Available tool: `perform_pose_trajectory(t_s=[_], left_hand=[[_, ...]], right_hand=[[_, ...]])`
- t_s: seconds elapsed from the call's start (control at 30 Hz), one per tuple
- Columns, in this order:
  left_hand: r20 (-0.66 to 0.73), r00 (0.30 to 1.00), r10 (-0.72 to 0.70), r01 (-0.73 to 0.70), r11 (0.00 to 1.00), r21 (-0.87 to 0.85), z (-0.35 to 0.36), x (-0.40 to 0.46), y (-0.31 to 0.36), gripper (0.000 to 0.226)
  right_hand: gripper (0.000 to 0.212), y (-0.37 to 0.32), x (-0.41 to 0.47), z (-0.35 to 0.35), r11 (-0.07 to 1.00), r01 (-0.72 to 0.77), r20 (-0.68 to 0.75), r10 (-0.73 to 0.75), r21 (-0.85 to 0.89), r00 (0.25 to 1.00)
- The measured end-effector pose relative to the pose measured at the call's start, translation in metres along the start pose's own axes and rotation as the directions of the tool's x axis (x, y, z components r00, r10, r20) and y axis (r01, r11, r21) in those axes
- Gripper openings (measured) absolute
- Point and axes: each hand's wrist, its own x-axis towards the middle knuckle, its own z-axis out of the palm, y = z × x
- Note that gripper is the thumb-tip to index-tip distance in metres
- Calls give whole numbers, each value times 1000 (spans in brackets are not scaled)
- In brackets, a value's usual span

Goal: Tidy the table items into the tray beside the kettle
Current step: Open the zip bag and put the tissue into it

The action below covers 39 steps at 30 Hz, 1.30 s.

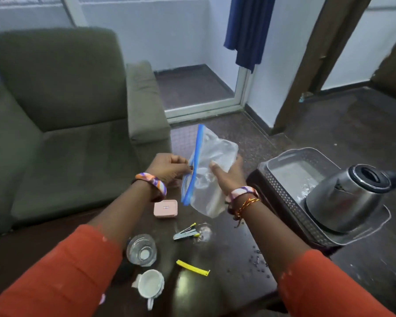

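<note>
Both hands hold a clear zip bag (212, 156) with a blue seal strip up above the dark table (233, 271). My left hand (169, 167) pinches the blue strip; my right hand (230, 173) grips the bag's body from behind. On the table lie a pink square box (165, 208), a bundle of hair clips (186, 232), a yellow clip (192, 268), a glass tumbler (141, 249) and a white mug (151, 284). The grey perforated tray (284, 195) stands at the right, with a steel kettle (350, 197) at its near end.
A green armchair (62, 124) stands close behind the table on the left. Small dark specks (257, 259) are scattered on the table's right side. Beyond the table are a glass balcony door (204, 88), a blue curtain (247, 30) and dark floor.
</note>
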Motion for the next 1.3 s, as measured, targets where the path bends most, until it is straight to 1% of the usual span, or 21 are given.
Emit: perform_pose_trajectory(t_s=[0.07,0.1,0.17,0.23,0.27,0.33,0.4,0.47,0.53,0.63,0.73,0.77,0.8,0.83,0.9,1.0,1.07,1.13,1.2,1.27,1.3], left_hand=[[-57,995,80,-71,987,146,-13,-13,8,23],[-67,990,122,-106,973,206,-18,-20,13,22],[-66,979,195,-168,942,290,-28,-32,24,19],[-64,971,231,-199,925,325,-37,-43,33,18],[-66,970,236,-202,923,327,-41,-47,38,17],[-63,973,223,-194,931,309,-48,-56,46,19],[-30,983,183,-166,940,299,-54,-62,52,23],[40,989,140,-146,953,266,-58,-68,55,25],[74,990,117,-131,964,232,-60,-72,54,25],[-69,986,154,-122,932,342,-66,-69,50,22],[-278,915,293,-97,827,554,-82,-61,42,21],[-320,893,315,-87,820,565,-87,-60,40,23],[-337,887,317,-90,833,547,-90,-61,38,25],[-329,885,330,-106,830,548,-91,-62,37,26],[-266,890,371,-155,794,587,-86,-64,37,26],[-131,885,447,-268,717,643,-72,-71,43,24],[-72,863,501,-334,670,663,-61,-78,50,30],[-50,811,583,-404,618,674,-50,-86,55,37],[-71,730,680,-482,586,652,-42,-92,56,38],[-74,671,738,-567,575,590,-35,-99,54,34],[-55,667,743,-605,584,541,-31,-99,54,34]], right_hand=[[77,-23,-21,6,936,276,-54,-294,-220,954],[72,-35,-32,8,851,398,-42,-437,-343,898],[73,-56,-52,14,613,584,12,-684,-532,730],[82,-66,-68,21,392,628,52,-821,-672,568],[84,-68,-74,25,317,593,50,-853,-741,519],[91,-68,-79,29,250,505,33,-873,-826,486],[94,-65,-79,28,149,483,113,-875,-863,471],[77,-62,-77,28,17,546,270,-856,-838,441],[55,-62,-79,29,-36,574,350,-824,-818,445],[24,-68,-83,26,-72,591,408,-789,-804,459],[17,-65,-78,16,-222,617,557,-713,-755,426],[15,-64,-76,13,-270,632,628,-633,-726,452],[17,-66,-77,10,-288,660,697,-500,-693,514],[26,-66,-78,8,-283,688,738,-366,-669,567],[40,-65,-78,8,-173,699,719,-219,-694,660],[42,-76,-82,20,25,614,570,-342,-789,747],[44,-82,-78,33,283,607,481,-405,-743,778],[43,-86,-73,41,485,575,413,-406,-659,815],[33,-87,-70,43,623,482,316,-365,-616,876],[28,-87,-63,41,641,416,251,-337,-644,908],[33,-83,-58,40,575,398,248,-324,-715,913]])
